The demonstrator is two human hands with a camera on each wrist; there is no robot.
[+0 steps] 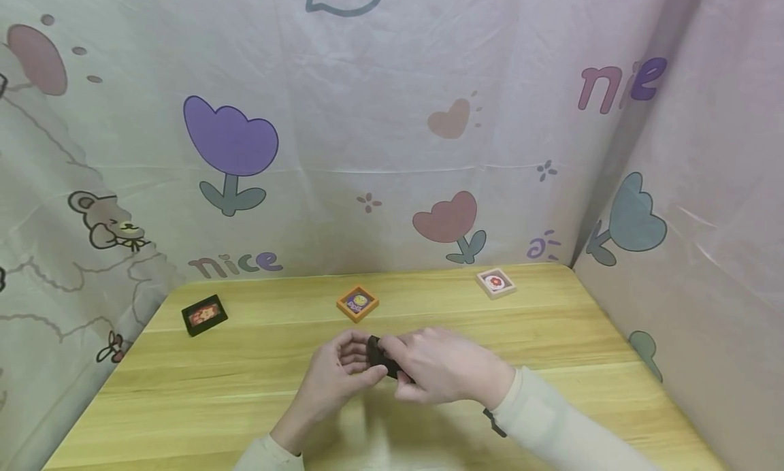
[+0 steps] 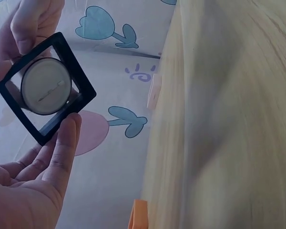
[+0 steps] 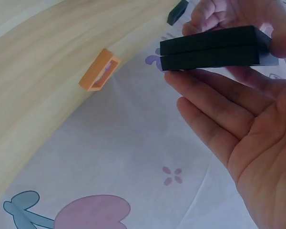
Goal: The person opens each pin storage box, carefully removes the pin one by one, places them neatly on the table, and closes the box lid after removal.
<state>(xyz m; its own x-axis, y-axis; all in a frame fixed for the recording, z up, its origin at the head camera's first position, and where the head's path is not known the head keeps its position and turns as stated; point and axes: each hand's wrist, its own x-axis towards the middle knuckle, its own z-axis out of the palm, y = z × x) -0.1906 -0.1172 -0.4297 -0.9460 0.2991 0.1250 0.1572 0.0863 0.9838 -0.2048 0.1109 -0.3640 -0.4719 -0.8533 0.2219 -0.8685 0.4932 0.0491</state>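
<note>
Both hands hold a small black display frame point(image 1: 375, 352) above the front middle of the table. In the left wrist view a round pin badge point(image 2: 45, 83) sits in its clear window, back side with the pin showing. My left hand point(image 1: 327, 376) has its thumb on the near edge and its fingers on the far side. From the right, my right hand point(image 1: 447, 365) pinches the frame between thumb and fingers. Edge-on in the right wrist view, the black frame point(image 3: 209, 50) shows a seam along its side, its two halves together.
Along the back of the wooden table point(image 1: 275, 362) lie another black frame point(image 1: 205, 314) at left, an orange frame point(image 1: 358, 303) in the middle and a pale pink frame point(image 1: 496, 283) at right, each with a picture badge inside. Printed cloth point(image 1: 343, 205) hangs behind and at both sides.
</note>
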